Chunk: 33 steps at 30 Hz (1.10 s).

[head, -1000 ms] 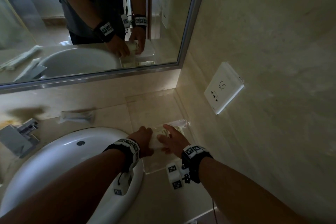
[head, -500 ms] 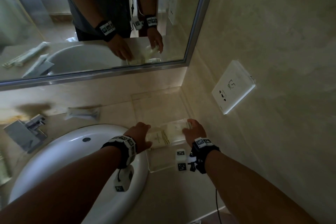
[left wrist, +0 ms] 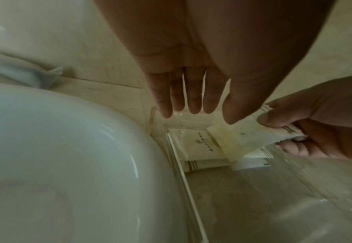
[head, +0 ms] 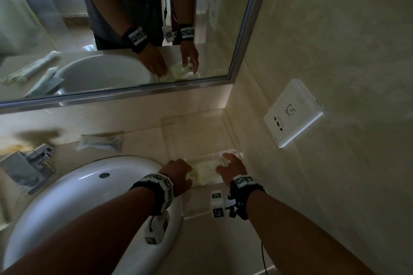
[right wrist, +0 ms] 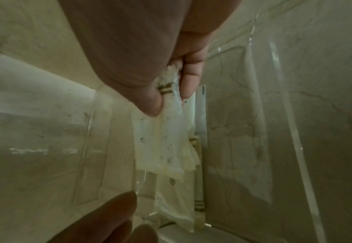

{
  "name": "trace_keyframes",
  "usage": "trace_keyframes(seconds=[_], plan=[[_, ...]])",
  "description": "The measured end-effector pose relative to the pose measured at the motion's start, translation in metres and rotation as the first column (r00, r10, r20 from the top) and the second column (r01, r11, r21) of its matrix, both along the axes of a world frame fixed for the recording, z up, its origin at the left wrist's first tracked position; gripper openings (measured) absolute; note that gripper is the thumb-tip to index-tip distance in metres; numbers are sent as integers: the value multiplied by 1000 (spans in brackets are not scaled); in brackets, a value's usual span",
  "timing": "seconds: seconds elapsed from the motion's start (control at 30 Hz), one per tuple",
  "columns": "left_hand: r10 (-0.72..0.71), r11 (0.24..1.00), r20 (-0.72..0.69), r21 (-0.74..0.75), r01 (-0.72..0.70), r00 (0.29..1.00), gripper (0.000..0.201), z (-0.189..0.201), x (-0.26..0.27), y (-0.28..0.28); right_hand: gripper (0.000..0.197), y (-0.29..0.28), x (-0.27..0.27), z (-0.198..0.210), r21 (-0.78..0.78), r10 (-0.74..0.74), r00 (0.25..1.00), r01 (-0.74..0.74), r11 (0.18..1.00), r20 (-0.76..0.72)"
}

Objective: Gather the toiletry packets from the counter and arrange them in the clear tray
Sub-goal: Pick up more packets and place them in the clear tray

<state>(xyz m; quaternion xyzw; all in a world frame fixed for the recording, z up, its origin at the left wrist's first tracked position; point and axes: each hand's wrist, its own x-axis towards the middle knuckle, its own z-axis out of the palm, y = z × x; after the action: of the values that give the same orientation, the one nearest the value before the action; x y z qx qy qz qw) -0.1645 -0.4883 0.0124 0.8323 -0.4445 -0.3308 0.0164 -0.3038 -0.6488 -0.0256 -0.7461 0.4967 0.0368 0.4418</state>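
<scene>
The clear tray [head: 194, 134] sits in the counter's right corner against the wall. Several pale toiletry packets [head: 206, 173] lie across its middle. My right hand [head: 228, 163] pinches the right end of the top packet [right wrist: 162, 139] between thumb [right wrist: 152, 102] and fingers and holds it tilted above the others. My left hand [head: 178, 168] is at the tray's left side, its fingers [left wrist: 191, 98] straight and holding nothing, the thumb close to the held packet's [left wrist: 241, 136] free end. One more packet [head: 100, 142] lies on the counter behind the sink.
A white sink [head: 89, 207] bulges right beside the tray's left wall [left wrist: 183, 180]. The chrome tap [head: 29, 165] stands at the far left. A wall socket [head: 292, 114] sits on the right wall above the tray. The mirror [head: 111, 29] runs along the back.
My hands, close together over the packets a second ago, have spread to the tray's two sides. The right hand now pinches the packet's right end by the wall.
</scene>
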Motion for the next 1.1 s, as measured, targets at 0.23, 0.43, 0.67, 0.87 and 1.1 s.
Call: trace_keyframes(seconds=[0.23, 0.43, 0.67, 0.87, 1.1], plan=[[28, 1000, 18, 5, -28, 999, 54, 3, 13, 10, 56, 21, 24, -14, 93, -24, 999, 22, 995, 27], [-69, 998, -4, 12, 70, 998, 45, 1, 19, 18, 49, 27, 35, -18, 74, 15, 1000, -15, 997, -2], [-309, 940, 12, 158, 303, 951, 47, 1, 12, 24, 36, 32, 43, -24, 86, 60, 998, -58, 995, -29], [-350, 920, 33, 198, 337, 936, 52, 0, 7, 26, 34, 38, 44, -19, 40, 122, 990, -120, 992, -71], [-376, 903, 10, 228, 364, 927, 59, -3, -2, 24, 58, 39, 40, -8, -89, 260, 928, -292, 952, -267]])
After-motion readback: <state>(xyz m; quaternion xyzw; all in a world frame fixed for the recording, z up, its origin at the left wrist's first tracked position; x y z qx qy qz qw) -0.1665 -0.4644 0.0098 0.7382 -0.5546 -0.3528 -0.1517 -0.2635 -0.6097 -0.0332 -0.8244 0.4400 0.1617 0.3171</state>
